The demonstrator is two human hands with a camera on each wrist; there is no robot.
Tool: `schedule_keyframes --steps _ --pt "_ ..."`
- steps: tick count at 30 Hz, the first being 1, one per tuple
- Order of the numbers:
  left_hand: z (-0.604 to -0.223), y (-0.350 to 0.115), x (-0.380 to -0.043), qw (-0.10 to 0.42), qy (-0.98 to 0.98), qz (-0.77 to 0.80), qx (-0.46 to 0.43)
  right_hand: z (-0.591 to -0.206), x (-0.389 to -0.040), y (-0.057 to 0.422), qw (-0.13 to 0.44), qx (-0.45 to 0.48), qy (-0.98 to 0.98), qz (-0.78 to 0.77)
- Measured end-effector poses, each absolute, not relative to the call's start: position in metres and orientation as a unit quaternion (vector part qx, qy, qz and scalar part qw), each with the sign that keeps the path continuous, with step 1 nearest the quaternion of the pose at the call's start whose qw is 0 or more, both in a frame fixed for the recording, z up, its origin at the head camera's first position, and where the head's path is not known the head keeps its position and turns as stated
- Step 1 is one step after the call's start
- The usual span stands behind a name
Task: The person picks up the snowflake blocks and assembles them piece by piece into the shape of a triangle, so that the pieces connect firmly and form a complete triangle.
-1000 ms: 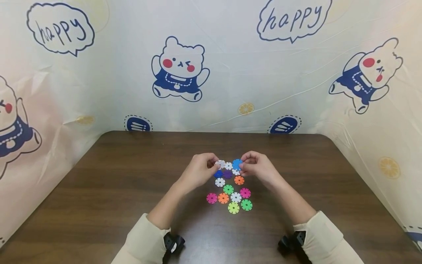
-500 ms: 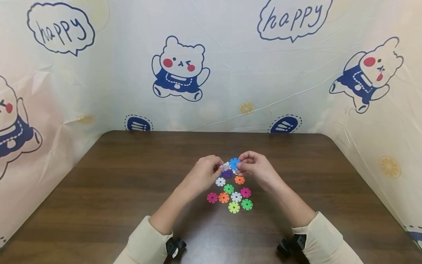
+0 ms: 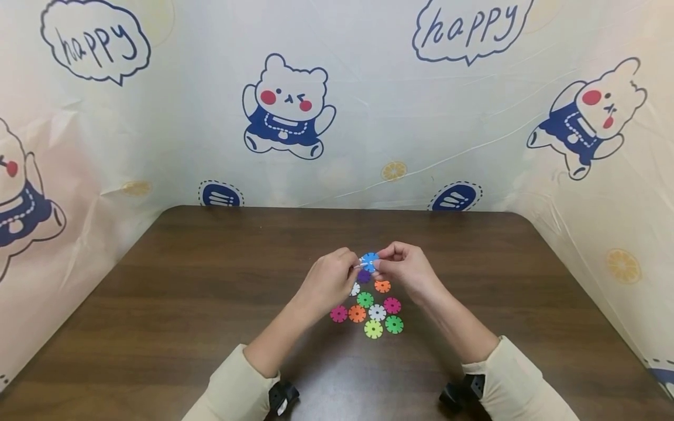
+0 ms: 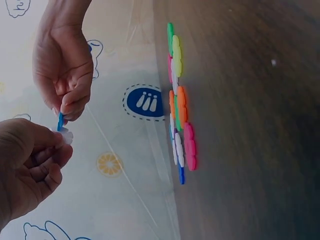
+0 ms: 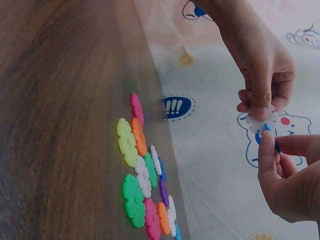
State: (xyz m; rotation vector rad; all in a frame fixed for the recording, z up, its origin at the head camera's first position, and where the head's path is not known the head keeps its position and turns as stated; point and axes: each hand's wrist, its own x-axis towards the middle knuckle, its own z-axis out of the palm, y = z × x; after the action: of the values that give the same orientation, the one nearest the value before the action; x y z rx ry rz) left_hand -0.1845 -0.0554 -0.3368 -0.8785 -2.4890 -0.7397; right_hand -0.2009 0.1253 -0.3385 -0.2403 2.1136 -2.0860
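In the head view my left hand [image 3: 330,279] and right hand [image 3: 409,270] meet above the far side of a group of notched plastic discs. My left thumb and fingers pinch a white notched disc [image 5: 264,121], seen nearly edge-on from the head. Between my right thumb and fingers is a blue notched disc [image 3: 370,261]. The two discs meet at their edges, the blue one standing across the white one in the right wrist view. Both are held up off the table. Fingertips hide part of each disc.
On the brown table [image 3: 210,292] several flat discs lie close together, among them a purple disc [image 3: 364,276], an orange disc [image 3: 382,286], a yellow disc [image 3: 373,329] and a pink disc [image 3: 339,314]. A printed curtain [image 3: 368,117] hangs behind the table's far edge.
My left hand has moved right with the white disc and turned it edge-on. The blue disc has shifted slightly left in my right hand, and the two discs have come together.
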Motion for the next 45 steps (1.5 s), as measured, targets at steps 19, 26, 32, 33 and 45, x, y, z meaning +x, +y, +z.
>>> schedule_keyframes --steps 19,26,32,33,45 --pt "-0.331 -0.07 -0.187 0.201 -0.899 -0.287 -0.264 -0.365 -0.229 0.14 0.121 -0.084 0.826 -0.544" --pt "-0.328 -0.074 -0.189 0.211 -0.899 -0.293 -0.249 -0.377 -0.241 0.141 0.147 -0.133 0.906 -0.373" --pt "-0.326 -0.076 -0.189 0.213 -0.897 -0.298 -0.249 -0.381 -0.245 0.14 0.151 -0.141 0.934 -0.292" --pt "-0.326 -0.076 -0.189 0.213 -0.896 -0.299 -0.249 -0.381 -0.245 0.139 0.153 -0.139 0.936 -0.286" --pt "-0.325 -0.078 -0.19 0.209 -0.895 -0.311 -0.243 -0.386 -0.244 0.136 0.144 -0.14 0.943 -0.266"
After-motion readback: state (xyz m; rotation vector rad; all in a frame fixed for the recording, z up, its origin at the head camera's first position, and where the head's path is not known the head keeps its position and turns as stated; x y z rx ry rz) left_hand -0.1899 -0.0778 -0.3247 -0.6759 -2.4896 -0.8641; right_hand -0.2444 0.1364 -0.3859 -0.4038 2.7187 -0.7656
